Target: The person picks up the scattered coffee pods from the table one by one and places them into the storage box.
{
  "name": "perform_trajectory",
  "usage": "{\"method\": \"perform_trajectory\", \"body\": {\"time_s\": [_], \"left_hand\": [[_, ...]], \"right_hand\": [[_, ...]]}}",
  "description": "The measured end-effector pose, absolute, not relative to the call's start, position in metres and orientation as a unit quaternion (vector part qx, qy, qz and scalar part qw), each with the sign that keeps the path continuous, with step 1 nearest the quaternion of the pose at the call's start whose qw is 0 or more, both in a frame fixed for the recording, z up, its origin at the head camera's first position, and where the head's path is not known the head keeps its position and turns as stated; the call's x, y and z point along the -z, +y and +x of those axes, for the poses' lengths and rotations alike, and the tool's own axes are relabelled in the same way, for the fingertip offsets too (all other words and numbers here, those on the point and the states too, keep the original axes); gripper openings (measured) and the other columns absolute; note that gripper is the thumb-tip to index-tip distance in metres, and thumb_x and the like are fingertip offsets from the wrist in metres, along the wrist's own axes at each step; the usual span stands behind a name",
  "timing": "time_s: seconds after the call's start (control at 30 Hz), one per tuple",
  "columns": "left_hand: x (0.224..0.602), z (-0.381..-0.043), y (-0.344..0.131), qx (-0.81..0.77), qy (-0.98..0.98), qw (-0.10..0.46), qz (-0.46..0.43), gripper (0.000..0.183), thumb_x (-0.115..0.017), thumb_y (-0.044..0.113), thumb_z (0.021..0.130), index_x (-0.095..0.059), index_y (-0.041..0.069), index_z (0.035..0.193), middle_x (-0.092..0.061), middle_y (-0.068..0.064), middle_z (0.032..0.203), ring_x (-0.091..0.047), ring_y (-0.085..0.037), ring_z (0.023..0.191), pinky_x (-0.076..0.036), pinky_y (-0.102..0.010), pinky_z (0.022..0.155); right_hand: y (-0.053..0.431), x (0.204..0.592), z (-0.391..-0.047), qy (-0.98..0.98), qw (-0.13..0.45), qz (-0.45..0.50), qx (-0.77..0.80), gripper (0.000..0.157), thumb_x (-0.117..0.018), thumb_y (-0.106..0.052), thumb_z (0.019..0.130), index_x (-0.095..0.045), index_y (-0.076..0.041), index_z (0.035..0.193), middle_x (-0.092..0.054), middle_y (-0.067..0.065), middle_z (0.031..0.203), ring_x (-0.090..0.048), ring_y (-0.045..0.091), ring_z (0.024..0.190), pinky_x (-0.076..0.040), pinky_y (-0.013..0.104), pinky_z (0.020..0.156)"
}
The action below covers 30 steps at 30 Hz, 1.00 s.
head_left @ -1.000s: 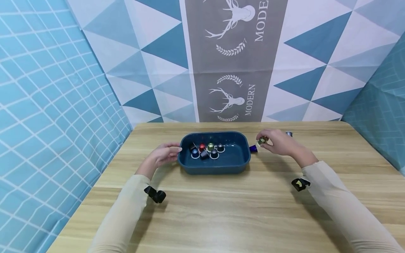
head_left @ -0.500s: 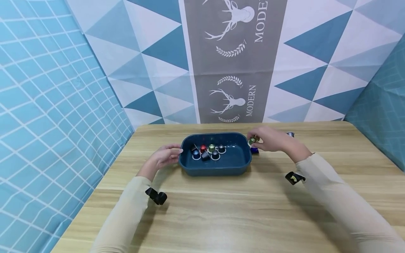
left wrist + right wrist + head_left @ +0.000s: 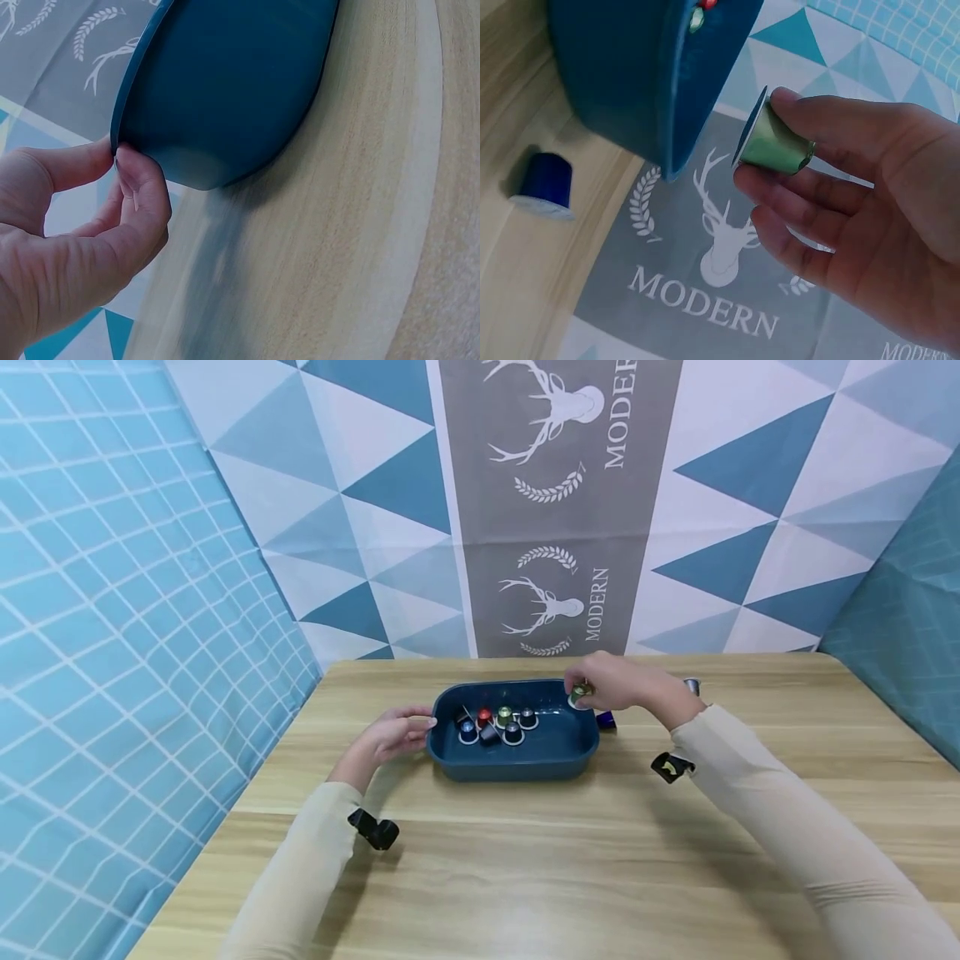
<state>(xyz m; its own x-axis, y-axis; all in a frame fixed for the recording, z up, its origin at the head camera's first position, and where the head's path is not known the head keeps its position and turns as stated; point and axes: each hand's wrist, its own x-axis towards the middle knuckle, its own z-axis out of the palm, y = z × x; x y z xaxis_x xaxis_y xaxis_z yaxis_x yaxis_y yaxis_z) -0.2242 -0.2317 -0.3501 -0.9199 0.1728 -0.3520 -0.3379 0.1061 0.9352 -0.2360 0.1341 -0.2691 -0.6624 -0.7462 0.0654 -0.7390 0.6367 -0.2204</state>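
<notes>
A dark blue oblong tub (image 3: 517, 772) stands on the wooden table, with several coffee capsules (image 3: 485, 717) in its left half: red, green, blue and dark ones. My left hand (image 3: 392, 737) pinches the tub's left rim between thumb and fingers, as the left wrist view shows at the rim (image 3: 118, 112). Above the tub's right end, my right hand (image 3: 611, 679) holds a light green coffee capsule (image 3: 774, 144) between thumb and fingers, its flat lid turned toward the tub. In the right wrist view the capsule is beside the rim.
On the table just right of the tub, a dark blue capsule (image 3: 606, 721) stands close to the wall. Farther right, a silver capsule (image 3: 692, 684) is partly behind the right wrist. Patterned cloth (image 3: 555, 552) hangs behind the table's back edge.
My right hand has carried the green capsule leftward, from right of the tub to over its right end. The left hand stays at the left rim.
</notes>
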Motion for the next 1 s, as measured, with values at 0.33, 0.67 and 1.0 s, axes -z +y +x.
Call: {"method": "perform_trajectory", "body": {"time_s": [0.33, 0.67, 1.0], "left_hand": [[0.350, -0.222, -0.231, -0.665, 0.720, 0.192, -0.048, 0.043, -0.054, 0.008, 0.096, -0.040, -0.002, 0.136, -0.062, 0.005, 0.080, -0.058, -0.003, 0.070, -0.050, -0.019, 0.068], [0.349, -0.221, -0.231, -0.670, 0.715, 0.195, -0.050, 0.044, -0.054, 0.008, 0.097, -0.039, -0.002, 0.137, -0.065, 0.005, 0.083, -0.062, -0.004, 0.074, -0.051, -0.019, 0.068], [0.348, -0.222, -0.231, -0.669, 0.716, 0.193, -0.051, 0.043, -0.054, 0.007, 0.096, -0.040, -0.002, 0.135, -0.065, 0.004, 0.082, -0.063, -0.004, 0.074, -0.052, -0.019, 0.067]], "right_hand": [[0.110, 0.258, -0.244, 0.898, 0.020, -0.428, 0.099, 0.014, -0.073, -0.008, 0.083, -0.067, -0.003, 0.094, -0.068, 0.007, 0.088, -0.057, 0.015, 0.074, -0.053, 0.034, 0.073], [0.089, 0.245, -0.256, 0.905, 0.058, -0.418, 0.060, 0.014, -0.070, -0.009, 0.085, -0.067, -0.005, 0.098, -0.067, 0.008, 0.093, -0.058, 0.018, 0.080, -0.053, 0.034, 0.078], [0.068, 0.248, -0.270, 0.917, 0.091, -0.388, 0.018, 0.016, -0.070, -0.011, 0.086, -0.068, -0.005, 0.100, -0.068, 0.009, 0.102, -0.060, 0.019, 0.085, -0.054, 0.035, 0.080]]}}
